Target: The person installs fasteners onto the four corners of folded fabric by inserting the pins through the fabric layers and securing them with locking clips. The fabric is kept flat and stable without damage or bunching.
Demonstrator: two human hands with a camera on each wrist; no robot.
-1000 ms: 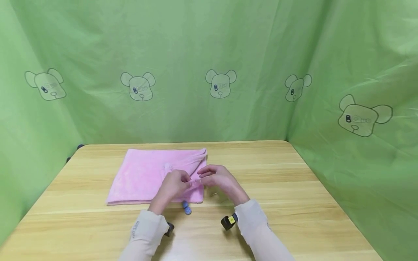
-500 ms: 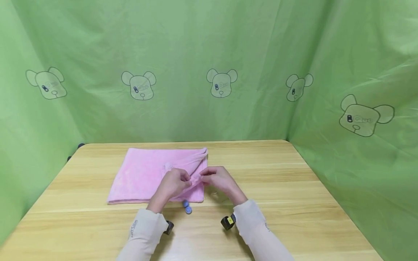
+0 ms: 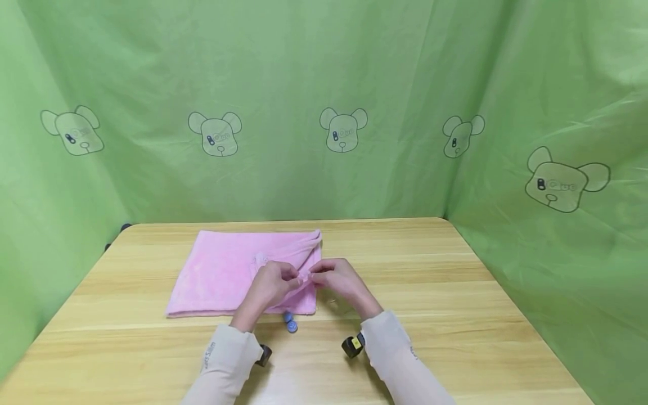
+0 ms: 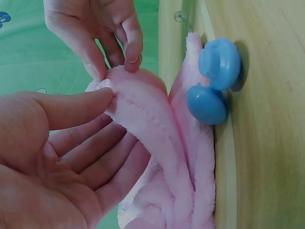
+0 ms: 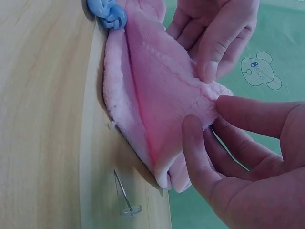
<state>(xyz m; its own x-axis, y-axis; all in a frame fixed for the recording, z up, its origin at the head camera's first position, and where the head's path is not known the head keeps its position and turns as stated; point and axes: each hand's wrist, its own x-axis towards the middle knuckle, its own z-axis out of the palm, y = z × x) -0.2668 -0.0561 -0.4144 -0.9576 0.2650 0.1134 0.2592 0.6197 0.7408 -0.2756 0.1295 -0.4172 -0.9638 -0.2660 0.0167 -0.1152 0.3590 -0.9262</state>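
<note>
A pink plush cloth lies folded on the table, its near right part pulled up into a raised fold. My left hand pinches that fold between thumb and fingers. Close beside it, my right hand pinches the same edge; thumb and fingertips meet the fabric in the right wrist view. Two round blue plastic pieces rest against each other at the cloth's near edge. To the right of the cloth is a pin with a clear disc head, its thin metal shaft tilted up.
The wooden table reaches to green curtains printed with bear faces at the back and both sides. A black wrist camera hangs under the right cuff, and another under the left.
My right fingers have closed from a looser, spread pose onto the fold's edge. The left hand keeps its pinch with small shifts of the fingers. The blue pieces stay in place.
</note>
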